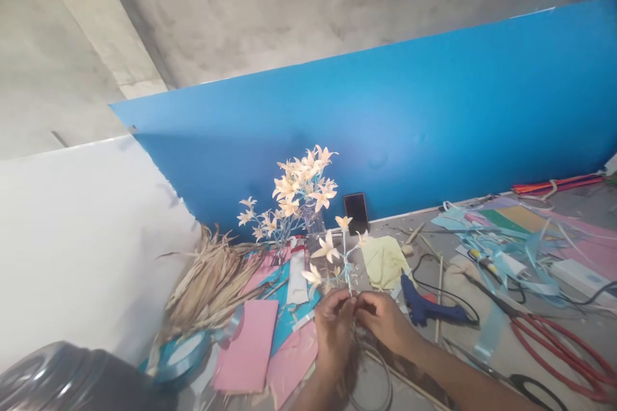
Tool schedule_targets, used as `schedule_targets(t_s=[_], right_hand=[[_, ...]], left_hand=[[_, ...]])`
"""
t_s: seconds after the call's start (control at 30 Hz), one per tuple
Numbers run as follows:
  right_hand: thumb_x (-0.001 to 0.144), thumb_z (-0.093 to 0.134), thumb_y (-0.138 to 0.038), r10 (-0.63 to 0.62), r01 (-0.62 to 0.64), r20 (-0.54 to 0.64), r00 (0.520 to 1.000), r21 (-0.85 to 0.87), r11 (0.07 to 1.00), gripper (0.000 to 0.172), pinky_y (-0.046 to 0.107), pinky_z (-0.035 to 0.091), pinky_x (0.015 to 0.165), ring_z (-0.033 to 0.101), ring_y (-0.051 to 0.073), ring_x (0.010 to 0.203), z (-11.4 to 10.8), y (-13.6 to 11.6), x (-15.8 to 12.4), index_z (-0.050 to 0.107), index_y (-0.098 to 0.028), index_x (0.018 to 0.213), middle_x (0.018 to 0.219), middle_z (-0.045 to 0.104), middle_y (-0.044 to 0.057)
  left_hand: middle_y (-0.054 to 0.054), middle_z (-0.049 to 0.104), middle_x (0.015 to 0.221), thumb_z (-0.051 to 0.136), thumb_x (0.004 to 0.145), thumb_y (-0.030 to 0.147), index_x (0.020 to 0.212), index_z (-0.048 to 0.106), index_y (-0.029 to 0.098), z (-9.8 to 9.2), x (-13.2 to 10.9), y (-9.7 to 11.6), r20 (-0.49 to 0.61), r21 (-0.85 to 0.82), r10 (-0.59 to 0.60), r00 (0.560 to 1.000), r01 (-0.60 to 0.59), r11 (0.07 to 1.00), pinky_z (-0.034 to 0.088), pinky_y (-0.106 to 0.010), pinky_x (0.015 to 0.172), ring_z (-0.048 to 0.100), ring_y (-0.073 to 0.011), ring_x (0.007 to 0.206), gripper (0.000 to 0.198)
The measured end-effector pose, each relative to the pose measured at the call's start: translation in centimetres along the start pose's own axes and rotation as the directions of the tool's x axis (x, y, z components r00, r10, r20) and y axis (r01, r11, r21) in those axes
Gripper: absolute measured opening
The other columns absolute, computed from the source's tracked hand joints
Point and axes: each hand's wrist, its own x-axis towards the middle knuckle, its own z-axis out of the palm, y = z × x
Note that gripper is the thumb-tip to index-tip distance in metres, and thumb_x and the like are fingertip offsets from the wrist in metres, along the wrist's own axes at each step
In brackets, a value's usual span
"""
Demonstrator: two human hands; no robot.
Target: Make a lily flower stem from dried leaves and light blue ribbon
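Note:
My left hand [332,327] and my right hand [385,321] meet at the middle of the table, fingers pinched together on the base of a paper flower stem [344,263]. The stem is pale blue, stands upright and carries several cream paper flowers. Behind it a taller bouquet of the same cream flowers [301,186] stands in a clear vase [314,225]. A blue glue gun [424,305] lies just right of my right hand, its black cord trailing away.
Pink and blue paper sheets [250,347] lie at the left, beside dried straw [207,282] and a blue tape roll [180,359]. A phone [355,212] leans on the blue board [385,122]. Paper strips, red cable [554,347] and scissors [535,392] clutter the right.

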Motion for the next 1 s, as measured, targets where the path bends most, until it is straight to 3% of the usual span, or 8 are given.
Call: schedule_targets(t_s=[0.13, 0.33, 0.43, 0.53, 0.63, 0.83, 1.0], right_hand=[[0.072, 0.051, -0.018, -0.023, 0.021, -0.084, 0.996, -0.018, 1.000, 0.012, 0.025, 0.039, 0.057, 0.054, 0.015, 0.059, -1.2, -0.2, 0.3, 0.063, -0.017, 0.073, 0.061, 0.060, 0.000], [0.082, 0.060, -0.045, -0.009, 0.031, -0.087, 0.996, 0.254, 0.967, 0.039, 0.025, 0.040, 0.056, 0.052, 0.014, 0.061, -3.2, -3.0, 1.4, 0.065, -0.015, 0.106, 0.076, 0.063, 0.002], [0.082, 0.061, -0.049, -0.020, 0.040, -0.070, 0.997, 0.292, 0.956, 0.036, 0.024, 0.037, 0.051, 0.048, 0.011, 0.054, -3.3, -4.0, 1.9, 0.066, -0.015, 0.092, 0.069, 0.061, 0.000], [0.086, 0.059, -0.049, -0.052, 0.072, -0.101, 0.994, 0.198, 0.978, 0.036, 0.023, 0.035, 0.049, 0.043, 0.009, 0.048, -3.3, -4.2, 1.9, 0.062, -0.016, 0.071, 0.054, 0.052, -0.003], [0.089, 0.055, -0.049, -0.101, 0.116, -0.140, 0.985, 0.102, 0.988, 0.040, 0.023, 0.036, 0.049, 0.044, 0.010, 0.046, -3.1, -3.8, 1.6, 0.059, -0.018, 0.065, 0.048, 0.048, -0.004], [0.092, 0.052, -0.049, -0.229, 0.225, -0.148, 0.962, -0.049, 0.973, 0.045, 0.024, 0.042, 0.052, 0.055, 0.013, 0.050, -2.4, -2.7, 1.3, 0.057, -0.020, 0.059, 0.053, 0.059, 0.001], [0.093, 0.053, -0.047, -0.304, 0.282, -0.168, 0.938, -0.145, 0.948, 0.047, 0.025, 0.042, 0.053, 0.057, 0.015, 0.052, -2.0, -2.7, 0.9, 0.057, -0.020, 0.054, 0.052, 0.061, 0.003]], left_hand=[[-0.004, 0.069, 0.072, 0.066, 0.077, 0.025, 0.072, 0.073, 0.017, 0.0, -0.1, 0.2, 0.013, 0.004, -0.016, 1.000, 0.016, 1.000, 0.048, -0.031, 0.074, 0.062, -0.0190, 0.072, 0.012], [-0.003, 0.067, 0.066, 0.069, 0.075, 0.025, 0.073, 0.075, 0.016, 0.5, -0.4, 0.6, 0.079, -0.010, -0.115, 0.990, 0.116, 0.993, 0.047, -0.028, 0.068, 0.060, -0.0168, 0.065, 0.012], [-0.004, 0.067, 0.065, 0.070, 0.072, 0.025, 0.070, 0.075, 0.015, 0.6, -0.6, 0.5, 0.110, -0.024, -0.131, 0.985, 0.134, 0.991, 0.048, -0.029, 0.068, 0.061, -0.0167, 0.064, 0.011], [-0.005, 0.069, 0.071, 0.070, 0.073, 0.026, 0.084, 0.076, 0.014, 0.4, -0.3, 0.5, 0.131, -0.036, -0.158, 0.979, 0.164, 0.986, 0.049, -0.028, 0.064, 0.061, -0.0161, 0.064, 0.018], [-0.006, 0.072, 0.086, 0.071, 0.076, 0.032, 0.102, 0.071, 0.016, -0.1, 0.5, 1.1, 0.051, -0.061, -0.073, 0.996, 0.076, 0.995, 0.051, -0.027, 0.067, 0.064, -0.0171, 0.073, 0.031], [-0.007, 0.076, 0.084, 0.068, 0.080, 0.036, 0.081, 0.075, 0.018, -0.8, 1.0, 2.7, -0.095, 0.132, 0.120, 0.988, -0.107, 0.985, 0.054, -0.032, 0.074, 0.069, -0.0217, 0.075, 0.019], [-0.008, 0.077, 0.086, 0.066, 0.082, 0.027, 0.084, 0.079, 0.022, -1.1, 0.2, 3.0, -0.070, 0.318, 0.319, 0.945, -0.282, 0.905, 0.054, -0.029, 0.070, 0.071, -0.0224, 0.078, 0.014]])
